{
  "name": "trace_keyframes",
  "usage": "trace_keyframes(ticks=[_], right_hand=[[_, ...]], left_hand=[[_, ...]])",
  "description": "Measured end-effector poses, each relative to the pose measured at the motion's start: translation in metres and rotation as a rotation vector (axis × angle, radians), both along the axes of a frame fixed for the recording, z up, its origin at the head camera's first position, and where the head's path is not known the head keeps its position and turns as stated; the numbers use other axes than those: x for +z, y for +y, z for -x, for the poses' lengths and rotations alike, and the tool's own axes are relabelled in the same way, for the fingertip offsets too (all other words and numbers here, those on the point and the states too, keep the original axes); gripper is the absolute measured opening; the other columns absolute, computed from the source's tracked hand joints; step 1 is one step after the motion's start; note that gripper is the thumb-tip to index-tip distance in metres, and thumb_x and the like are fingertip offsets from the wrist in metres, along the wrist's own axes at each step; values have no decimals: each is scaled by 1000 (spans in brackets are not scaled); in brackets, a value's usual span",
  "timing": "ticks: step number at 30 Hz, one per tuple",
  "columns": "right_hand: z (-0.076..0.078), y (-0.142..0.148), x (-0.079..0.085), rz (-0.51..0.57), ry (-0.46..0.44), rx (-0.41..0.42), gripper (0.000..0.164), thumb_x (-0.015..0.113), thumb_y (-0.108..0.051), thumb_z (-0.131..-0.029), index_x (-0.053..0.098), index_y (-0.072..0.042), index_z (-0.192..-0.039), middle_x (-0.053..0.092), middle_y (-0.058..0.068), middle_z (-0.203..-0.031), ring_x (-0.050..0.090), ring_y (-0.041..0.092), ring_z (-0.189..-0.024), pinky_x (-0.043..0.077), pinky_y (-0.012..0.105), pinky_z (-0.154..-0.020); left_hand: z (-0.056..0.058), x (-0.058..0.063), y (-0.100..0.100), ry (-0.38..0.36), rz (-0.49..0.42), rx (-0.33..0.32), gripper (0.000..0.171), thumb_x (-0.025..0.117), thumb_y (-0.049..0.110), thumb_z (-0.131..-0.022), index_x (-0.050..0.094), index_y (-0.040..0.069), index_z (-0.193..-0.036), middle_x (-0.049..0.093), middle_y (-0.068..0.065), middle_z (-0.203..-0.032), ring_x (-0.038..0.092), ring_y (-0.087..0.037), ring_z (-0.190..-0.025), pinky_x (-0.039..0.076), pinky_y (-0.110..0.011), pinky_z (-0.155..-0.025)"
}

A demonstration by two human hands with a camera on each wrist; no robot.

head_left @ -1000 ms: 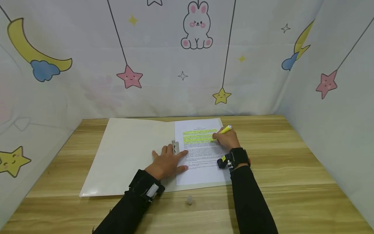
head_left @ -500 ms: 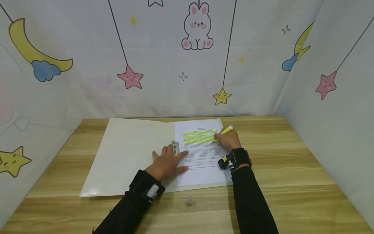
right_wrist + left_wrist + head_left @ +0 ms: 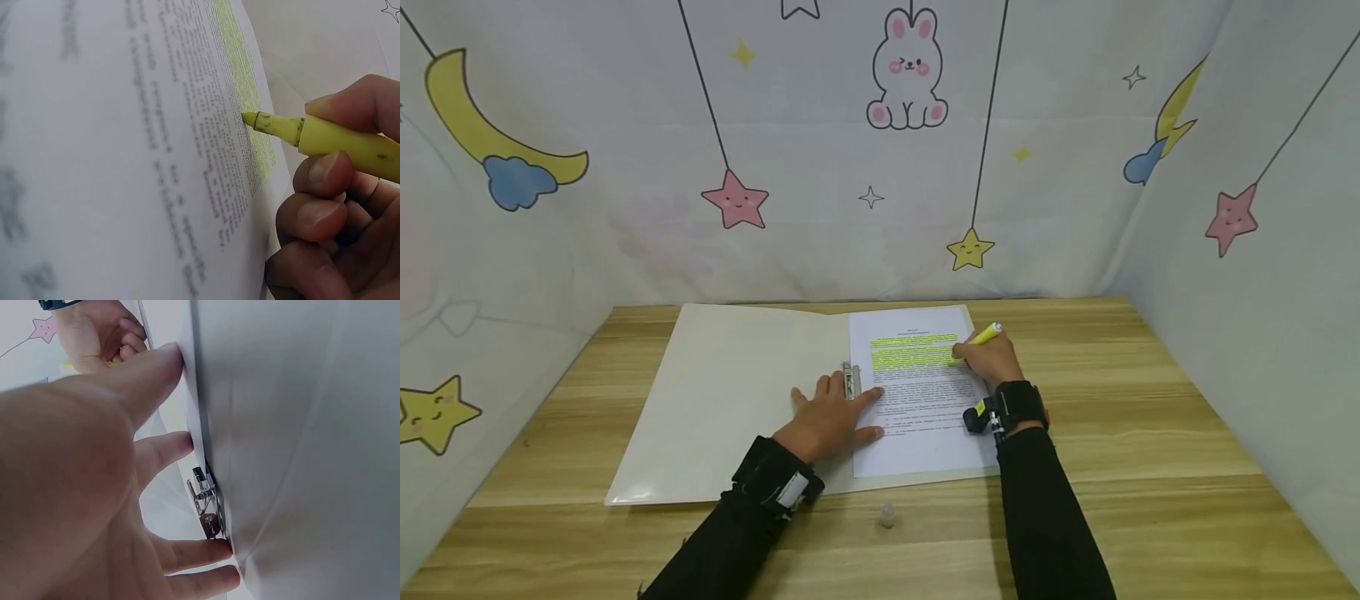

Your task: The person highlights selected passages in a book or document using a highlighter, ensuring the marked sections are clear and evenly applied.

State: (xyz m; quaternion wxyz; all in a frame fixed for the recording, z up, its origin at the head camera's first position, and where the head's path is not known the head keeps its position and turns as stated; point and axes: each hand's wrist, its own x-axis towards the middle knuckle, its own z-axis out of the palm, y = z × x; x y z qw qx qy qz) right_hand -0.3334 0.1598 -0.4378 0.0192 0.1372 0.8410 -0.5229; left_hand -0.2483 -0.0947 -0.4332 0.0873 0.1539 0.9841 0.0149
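Observation:
A printed sheet [image 3: 917, 454] lies on the right side of an opened white folder [image 3: 722, 400], its upper lines marked yellow. My right hand [image 3: 991, 358] grips a yellow highlighter [image 3: 985, 334]; in the right wrist view the highlighter's tip [image 3: 249, 118] is at the lower border of the yellow lines. With fingers spread, my left hand [image 3: 827, 421] rests across the folder's middle, thumb and index finger on the sheet's left edge. Beside its fingers is the folder's metal clip [image 3: 850, 379], seen also in the left wrist view as a metal clip [image 3: 205, 494].
A small translucent cap-like piece [image 3: 887, 516] stands on the wooden table [image 3: 1150, 500] in front of the folder. White cloth walls [image 3: 820, 250] printed with stars, moons and a rabbit enclose the table at the back and both sides.
My right hand has slid slightly to the right with the highlighter, and the tip has moved rightward along a text line. My left hand has stayed in place.

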Motion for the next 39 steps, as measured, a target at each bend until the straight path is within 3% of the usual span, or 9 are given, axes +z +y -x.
trace_keyframes(ticks=[8, 39], right_hand=[[-2, 5, 1, -56, -6, 10, 18, 70, -14, -83, 55, -6, -78, 47, 4, -73, 51, 23, -71, 39, 33, -60], [3, 13, -4, -35, 17, 15, 19, 70, -14, -84, 54, -6, -78, 44, 4, -75, 48, 23, -72, 37, 34, -64]], left_hand=[[0, 0, 2, -17, -17, 4, 64, 57, 62, -91, 43, 39, -148, 36, -27, -146, 36, -44, -134, 28, -80, -101], [2, -1, 1, -19, -22, 12, 64, 58, 63, -90, 42, 41, -149, 33, -27, -151, 33, -44, -139, 26, -81, -102]])
